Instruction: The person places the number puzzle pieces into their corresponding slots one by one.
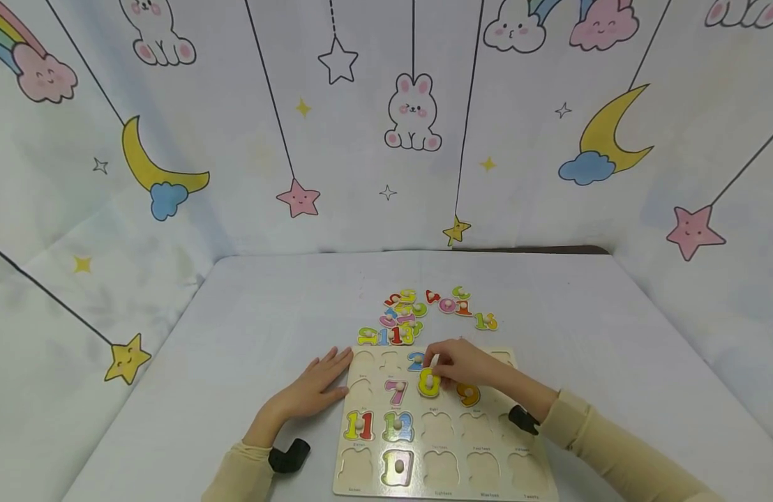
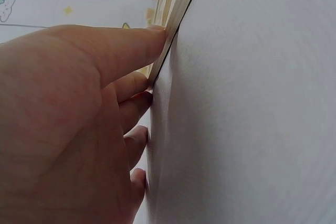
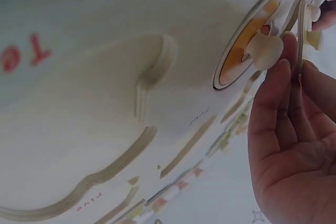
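A wooden number puzzle board [image 1: 418,436] lies on the white tabletop. My right hand [image 1: 464,362] pinches a yellow 8 piece [image 1: 429,383] by its edge, over the recess labelled Eight. In the right wrist view the held piece [image 3: 301,35] is seen edge-on between thumb and fingers, beside the orange 9 [image 3: 252,38] with its pale knob. My left hand [image 1: 314,390] lies flat with fingers spread, its tips at the board's left side. In the left wrist view the thumb touches the board's edge [image 2: 176,11]. The 2 [image 1: 416,361] and 7 [image 1: 396,392] sit in the board.
Also in the board are the 11 [image 1: 359,425], 12 [image 1: 398,426] and 17 [image 1: 397,468]. Behind it lie loose number pieces, including a red 4 [image 1: 432,296] and a 13 [image 1: 485,321]. A cartoon-printed cloth [image 1: 236,139] hangs at the back and sides.
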`<state>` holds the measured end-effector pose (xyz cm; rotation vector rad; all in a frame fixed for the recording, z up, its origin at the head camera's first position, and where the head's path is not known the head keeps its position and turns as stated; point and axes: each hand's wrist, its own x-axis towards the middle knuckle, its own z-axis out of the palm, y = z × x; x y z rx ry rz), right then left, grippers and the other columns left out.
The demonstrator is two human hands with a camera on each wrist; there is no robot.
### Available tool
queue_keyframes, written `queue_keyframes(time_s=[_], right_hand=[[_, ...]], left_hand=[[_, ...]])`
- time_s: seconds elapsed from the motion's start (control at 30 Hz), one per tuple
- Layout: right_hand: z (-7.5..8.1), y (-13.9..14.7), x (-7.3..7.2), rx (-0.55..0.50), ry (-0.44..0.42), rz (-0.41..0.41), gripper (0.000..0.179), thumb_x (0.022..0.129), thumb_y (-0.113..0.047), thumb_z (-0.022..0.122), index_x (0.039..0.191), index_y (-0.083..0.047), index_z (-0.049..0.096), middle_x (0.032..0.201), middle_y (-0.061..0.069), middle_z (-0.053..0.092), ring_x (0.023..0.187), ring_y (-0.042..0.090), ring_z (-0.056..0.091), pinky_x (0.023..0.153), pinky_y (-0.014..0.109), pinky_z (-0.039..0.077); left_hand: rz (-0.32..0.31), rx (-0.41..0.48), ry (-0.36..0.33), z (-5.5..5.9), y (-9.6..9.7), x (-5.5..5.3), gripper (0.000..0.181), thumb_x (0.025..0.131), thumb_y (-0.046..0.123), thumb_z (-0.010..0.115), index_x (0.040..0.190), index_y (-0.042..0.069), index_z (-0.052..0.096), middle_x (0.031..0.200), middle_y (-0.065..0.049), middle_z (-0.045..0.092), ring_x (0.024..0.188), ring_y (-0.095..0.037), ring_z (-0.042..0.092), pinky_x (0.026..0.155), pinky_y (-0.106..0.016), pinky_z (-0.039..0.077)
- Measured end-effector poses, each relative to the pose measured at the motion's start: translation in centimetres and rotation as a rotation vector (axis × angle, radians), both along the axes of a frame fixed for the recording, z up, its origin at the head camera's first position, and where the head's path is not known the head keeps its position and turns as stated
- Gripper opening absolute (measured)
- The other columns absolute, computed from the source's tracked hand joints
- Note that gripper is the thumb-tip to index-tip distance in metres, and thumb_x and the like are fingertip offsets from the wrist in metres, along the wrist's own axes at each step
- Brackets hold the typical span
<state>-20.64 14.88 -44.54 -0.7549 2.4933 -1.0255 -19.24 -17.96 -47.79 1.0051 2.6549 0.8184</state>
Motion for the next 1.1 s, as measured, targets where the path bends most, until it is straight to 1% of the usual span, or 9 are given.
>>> queue_keyframes(time_s=[0.1, 0.23, 0.33, 0.43, 0.63, 0.77, 0.87, 0.93, 1.1], right_hand=[[-0.1, 0.0, 0.3, 0.027, 0.019, 0.021, 0.009, 0.093, -0.006, 0.058, 0.092, -0.014, 0.063, 0.063, -0.001, 0.059, 0.054, 0.014, 0.057, 0.050, 0.025, 0.047], [0.0, -0.2, 0.6, 0.057, 0.037, 0.039, 0.010, 0.091, -0.005, 0.060, 0.091, -0.015, 0.063, 0.064, -0.004, 0.058, 0.055, 0.011, 0.054, 0.052, 0.024, 0.046], [0.0, -0.3, 0.8, 0.088, 0.087, 0.050, 0.009, 0.089, -0.006, 0.063, 0.089, -0.015, 0.064, 0.068, -0.008, 0.056, 0.059, 0.009, 0.052, 0.055, 0.024, 0.046], [-0.1, -0.4, 1.0, 0.134, 0.162, 0.054, 0.008, 0.087, -0.009, 0.067, 0.088, -0.017, 0.065, 0.073, -0.012, 0.053, 0.064, 0.008, 0.049, 0.059, 0.024, 0.045], [0.0, -1.0, 1.5, 0.218, 0.276, 0.046, 0.007, 0.085, -0.010, 0.069, 0.088, -0.017, 0.067, 0.077, -0.010, 0.049, 0.068, 0.008, 0.047, 0.061, 0.025, 0.044], [0.1, -1.3, 1.9, 0.270, 0.332, 0.054, 0.011, 0.086, -0.007, 0.068, 0.088, -0.016, 0.063, 0.076, -0.010, 0.049, 0.068, 0.009, 0.046, 0.062, 0.025, 0.043], [0.2, -1.4, 2.3, 0.283, 0.357, 0.068, 0.014, 0.086, -0.004, 0.066, 0.084, -0.017, 0.061, 0.077, -0.009, 0.050, 0.069, 0.009, 0.045, 0.063, 0.024, 0.043], [0.5, -1.5, 2.4, 0.295, 0.364, 0.076, 0.016, 0.086, -0.002, 0.065, 0.082, -0.018, 0.062, 0.080, -0.009, 0.053, 0.071, 0.009, 0.046, 0.065, 0.024, 0.045], [1.4, -1.9, 2.6, 0.350, 0.360, 0.113, 0.015, 0.086, -0.003, 0.065, 0.085, -0.018, 0.067, 0.084, -0.008, 0.059, 0.074, 0.008, 0.049, 0.069, 0.026, 0.047]], left_hand=[[0.002, -0.004, -0.004, 0.1, 0.0, 0.0, 0.062, 0.097, 0.023, 0.052, 0.145, -0.004, 0.025, 0.150, -0.018, 0.024, 0.137, -0.039, 0.011, 0.106, -0.059, 0.008], [0.003, -0.002, -0.007, 0.1, 0.0, 0.0, 0.062, 0.097, 0.024, 0.052, 0.145, -0.004, 0.025, 0.150, -0.018, 0.023, 0.137, -0.039, 0.011, 0.106, -0.059, 0.008], [0.004, -0.002, -0.007, 0.2, 0.0, 0.0, 0.062, 0.097, 0.023, 0.052, 0.145, -0.004, 0.025, 0.150, -0.018, 0.024, 0.137, -0.039, 0.011, 0.106, -0.059, 0.008], [0.005, -0.003, -0.007, 0.2, 0.0, 0.0, 0.062, 0.096, 0.022, 0.053, 0.145, -0.004, 0.025, 0.150, -0.018, 0.024, 0.137, -0.039, 0.011, 0.106, -0.059, 0.008], [0.009, -0.005, -0.009, 0.2, 0.1, -0.1, 0.062, 0.096, 0.023, 0.053, 0.145, -0.004, 0.026, 0.150, -0.018, 0.024, 0.137, -0.038, 0.011, 0.106, -0.059, 0.008], [0.006, -0.009, -0.004, 0.1, 0.0, -0.2, 0.062, 0.096, 0.023, 0.053, 0.145, -0.004, 0.025, 0.149, -0.018, 0.024, 0.137, -0.038, 0.012, 0.106, -0.059, 0.008], [0.006, -0.007, -0.005, 0.1, 0.0, -0.2, 0.062, 0.096, 0.023, 0.053, 0.145, -0.003, 0.025, 0.149, -0.018, 0.025, 0.137, -0.038, 0.011, 0.106, -0.059, 0.008], [0.008, -0.006, -0.005, 0.1, 0.0, -0.3, 0.062, 0.096, 0.023, 0.053, 0.145, -0.003, 0.026, 0.149, -0.018, 0.025, 0.137, -0.038, 0.012, 0.106, -0.059, 0.008], [0.010, -0.010, 0.000, 0.0, 0.0, -0.2, 0.062, 0.096, 0.022, 0.053, 0.145, -0.003, 0.026, 0.149, -0.018, 0.025, 0.137, -0.038, 0.012, 0.106, -0.059, 0.008]])
